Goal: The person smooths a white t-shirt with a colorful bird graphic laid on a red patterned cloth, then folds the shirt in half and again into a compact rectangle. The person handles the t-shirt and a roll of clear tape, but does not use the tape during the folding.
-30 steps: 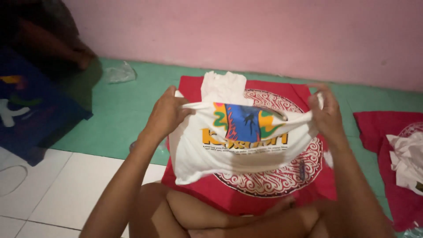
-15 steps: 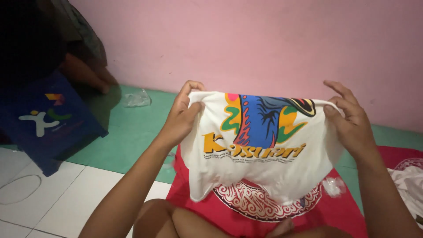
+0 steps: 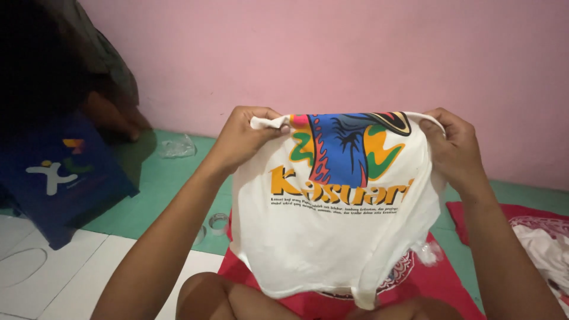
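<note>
While my left hand (image 3: 240, 139) and right hand (image 3: 453, 148) each pinch a top corner of the white printed T-shirt (image 3: 332, 231), clenched on the fabric, it hangs spread above the red cloth (image 3: 441, 284), blue bag (image 3: 59, 178) well left of it.

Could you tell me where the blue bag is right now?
In the head view, the blue bag stands at far left on the floor, beside the pink wall.

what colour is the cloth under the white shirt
Red with a white round pattern, seen in the head view: the cloth lies beneath the held-up white shirt.
</note>
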